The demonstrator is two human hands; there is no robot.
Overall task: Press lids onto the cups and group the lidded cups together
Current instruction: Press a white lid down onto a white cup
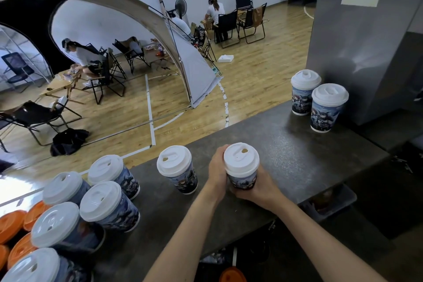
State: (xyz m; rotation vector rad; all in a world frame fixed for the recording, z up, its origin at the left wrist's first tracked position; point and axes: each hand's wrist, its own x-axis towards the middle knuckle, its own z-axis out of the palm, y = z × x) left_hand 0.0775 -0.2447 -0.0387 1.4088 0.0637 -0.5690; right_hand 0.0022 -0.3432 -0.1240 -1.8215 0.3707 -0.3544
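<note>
A printed paper cup with a white lid (241, 162) stands on the dark counter (297, 158) in the middle of the view. My left hand (217, 170) grips its left side and my right hand (259, 186) wraps round its lower right side. Just left of it stands a single lidded cup (177, 168). Several lidded cups (103, 199) are bunched at the counter's left end. Two lidded cups (320, 101) stand together at the far right, beside a grey machine.
The grey metal machine (366, 41) blocks the counter's right end. Orange lids (13, 226) lie stacked at the lower left, one more orange lid (232, 275) below the counter edge. Beyond the counter are a wooden floor, a tent, folding chairs and seated people.
</note>
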